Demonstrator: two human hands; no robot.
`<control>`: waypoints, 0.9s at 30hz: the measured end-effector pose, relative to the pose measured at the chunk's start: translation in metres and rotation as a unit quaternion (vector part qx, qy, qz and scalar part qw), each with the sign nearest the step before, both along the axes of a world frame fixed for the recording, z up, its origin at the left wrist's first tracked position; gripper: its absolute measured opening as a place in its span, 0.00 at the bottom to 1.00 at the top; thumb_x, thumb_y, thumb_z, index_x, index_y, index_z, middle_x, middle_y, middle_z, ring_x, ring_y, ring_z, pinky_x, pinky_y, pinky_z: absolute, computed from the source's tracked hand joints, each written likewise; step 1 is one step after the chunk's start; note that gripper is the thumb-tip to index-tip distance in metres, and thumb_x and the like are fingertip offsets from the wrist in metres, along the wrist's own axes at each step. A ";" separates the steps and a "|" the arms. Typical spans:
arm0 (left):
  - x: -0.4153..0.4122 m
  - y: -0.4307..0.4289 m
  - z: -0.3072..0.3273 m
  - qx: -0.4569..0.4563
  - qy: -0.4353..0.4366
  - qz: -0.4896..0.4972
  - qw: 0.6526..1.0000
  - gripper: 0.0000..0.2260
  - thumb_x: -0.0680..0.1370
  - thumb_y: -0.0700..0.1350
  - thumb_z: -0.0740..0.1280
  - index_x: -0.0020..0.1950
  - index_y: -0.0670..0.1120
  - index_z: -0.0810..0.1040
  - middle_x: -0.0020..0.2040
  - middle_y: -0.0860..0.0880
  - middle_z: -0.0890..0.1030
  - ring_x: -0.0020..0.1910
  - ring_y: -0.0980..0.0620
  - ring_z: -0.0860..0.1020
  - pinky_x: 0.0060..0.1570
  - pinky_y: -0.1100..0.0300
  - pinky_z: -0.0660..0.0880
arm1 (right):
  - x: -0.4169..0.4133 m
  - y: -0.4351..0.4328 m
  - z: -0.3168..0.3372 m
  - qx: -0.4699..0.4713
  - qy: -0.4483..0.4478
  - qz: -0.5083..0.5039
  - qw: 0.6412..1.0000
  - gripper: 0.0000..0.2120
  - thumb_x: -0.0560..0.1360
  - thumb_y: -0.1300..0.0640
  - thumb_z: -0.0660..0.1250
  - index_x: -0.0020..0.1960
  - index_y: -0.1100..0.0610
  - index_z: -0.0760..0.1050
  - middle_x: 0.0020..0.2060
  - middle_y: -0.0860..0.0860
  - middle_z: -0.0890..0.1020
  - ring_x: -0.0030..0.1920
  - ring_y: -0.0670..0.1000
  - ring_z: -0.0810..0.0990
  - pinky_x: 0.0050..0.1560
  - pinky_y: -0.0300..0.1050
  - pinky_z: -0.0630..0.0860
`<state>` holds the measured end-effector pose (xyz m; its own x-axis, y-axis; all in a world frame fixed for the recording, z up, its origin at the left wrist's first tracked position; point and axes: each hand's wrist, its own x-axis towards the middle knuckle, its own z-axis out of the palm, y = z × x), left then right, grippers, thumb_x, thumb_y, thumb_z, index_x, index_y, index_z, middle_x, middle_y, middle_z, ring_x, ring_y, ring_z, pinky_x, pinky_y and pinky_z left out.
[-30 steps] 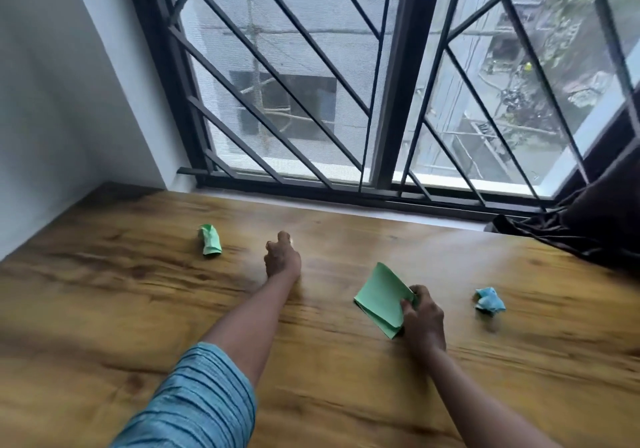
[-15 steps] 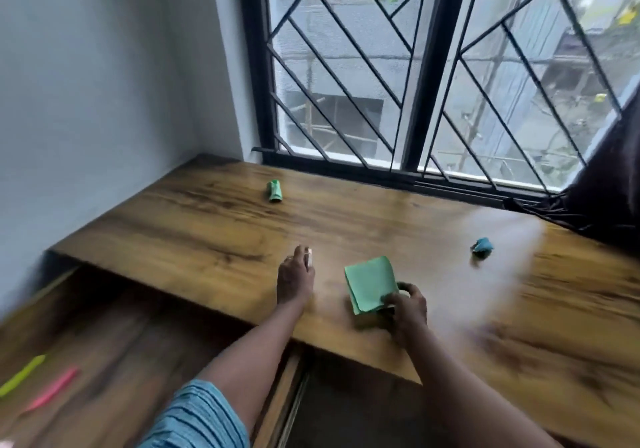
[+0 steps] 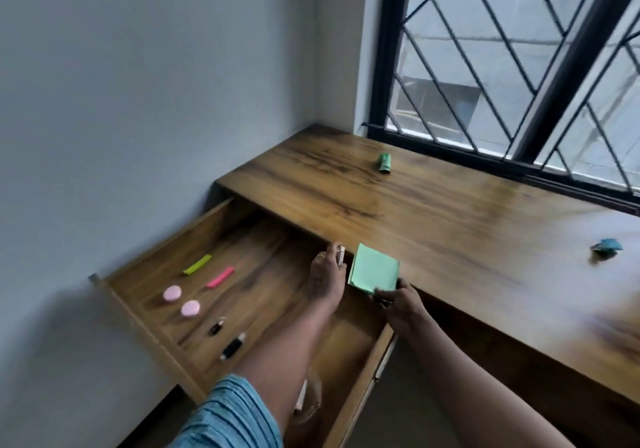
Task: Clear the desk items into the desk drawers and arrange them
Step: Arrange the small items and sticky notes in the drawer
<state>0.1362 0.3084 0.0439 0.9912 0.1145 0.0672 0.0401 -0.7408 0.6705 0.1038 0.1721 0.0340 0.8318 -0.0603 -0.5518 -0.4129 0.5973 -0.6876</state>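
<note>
So the left-side drawer (image 3: pixel 270 267) is pulled wide open under the tabletop (image 3: pixel 450 222). The right hand (image 3: pixel 401 304) is pinching a green paper pad (image 3: pixel 374 273) by its corner, right over the tabletop's front edge, next to the drawer. The left hand (image 3: pixel 327 274) hangs over the drawer with its fingers curled around a small white item (image 3: pixel 341 255), too blurry to ID. Already in the drawer: a yellow-green strip (image 3: pixel 197 264), a pink strip (image 3: pixel 220 277), two pink discs (image 3: pixel 172 293) and two little black sticks (image 3: pixel 232 345). A green crumpled paper (image 3: pixel 384 163) and a blue crumpled paper (image 3: pixel 606 247) sit on the tabletop, well apart.
</note>
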 end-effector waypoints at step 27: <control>0.059 0.242 -0.086 0.098 0.240 -0.067 0.963 0.22 0.78 0.41 0.67 0.70 0.43 0.68 0.63 0.44 0.76 0.60 0.48 0.77 0.53 0.61 0.72 | 0.041 0.224 -0.125 -0.219 0.294 -0.105 0.924 0.10 0.67 0.75 0.68 0.48 0.70 0.75 0.43 0.62 0.79 0.43 0.59 0.78 0.43 0.50 0.78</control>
<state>0.1954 0.5507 -0.0419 0.9181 0.0156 -0.3960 0.2070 -0.8710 0.4455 0.1446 0.3965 -0.0908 0.3407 -0.5118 -0.7886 -0.6979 0.4243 -0.5769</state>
